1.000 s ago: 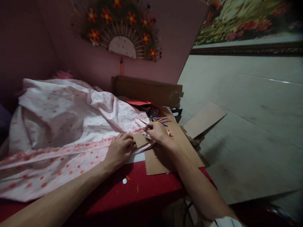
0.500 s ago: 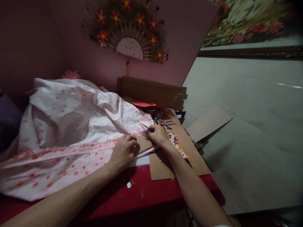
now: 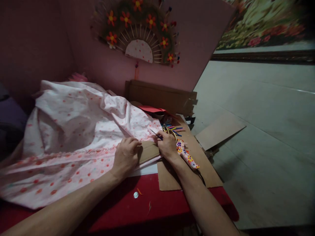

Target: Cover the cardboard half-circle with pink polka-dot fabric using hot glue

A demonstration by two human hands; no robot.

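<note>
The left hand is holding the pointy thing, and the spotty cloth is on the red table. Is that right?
Not the left hand: the head view shows the right hand holding the pointy thing. The spotty cloth is on the red table, as you said.

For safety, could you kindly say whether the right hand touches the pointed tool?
Touching: the head view shows the pointed tool jutting from the grip of the right hand.

1. No lettering, brand, number or sign can be read.
2. On the small black object (image 3: 192,119) near the flat brown cardboard sheet (image 3: 209,173), a whitish patch (image 3: 189,122) is seen, too small to be deciphered.
</note>
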